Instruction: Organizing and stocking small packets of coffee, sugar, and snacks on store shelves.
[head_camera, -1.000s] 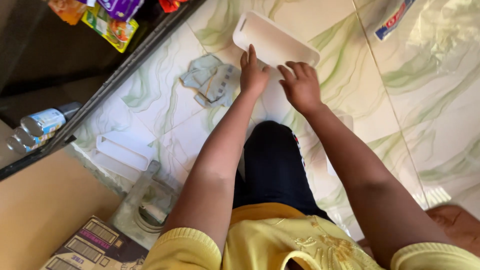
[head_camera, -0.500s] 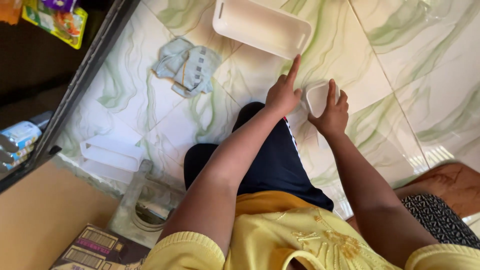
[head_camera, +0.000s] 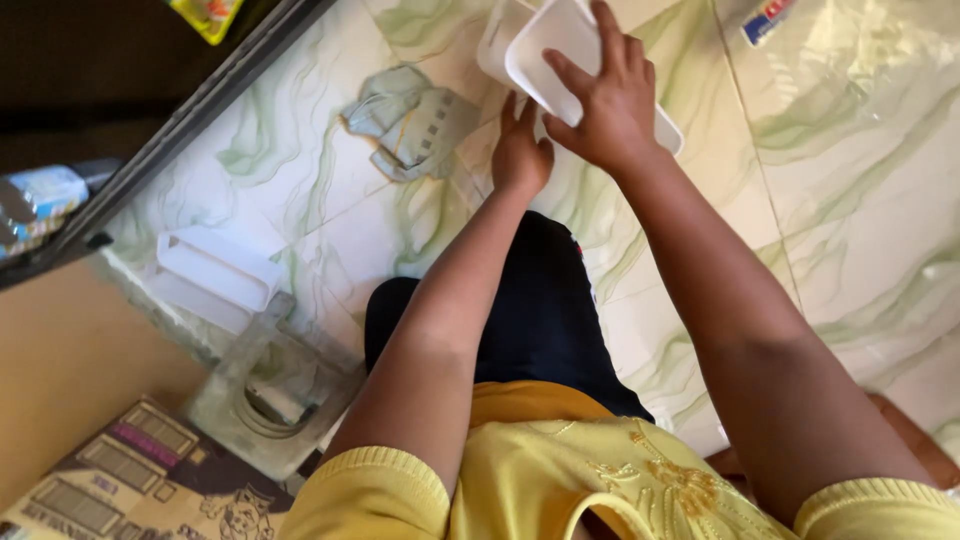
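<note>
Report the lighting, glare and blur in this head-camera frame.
Head view: daylight is strong at the right, glaring pale on the marbled floor tiles; the dark shelf area at upper left is underexposed; the white tray in the right hand looks washed out; the left hand is soft-edged; the yellow top close to the lens is slightly blurred.

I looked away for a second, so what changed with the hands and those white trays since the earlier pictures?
The right hand, which half a second ago held a small white tray near the knee, has carried it forward and now holds that small white tray over the larger white tray. The left hand stays close beside it on the floor. The grey cloth lies where it was on the marbled floor.
</note>
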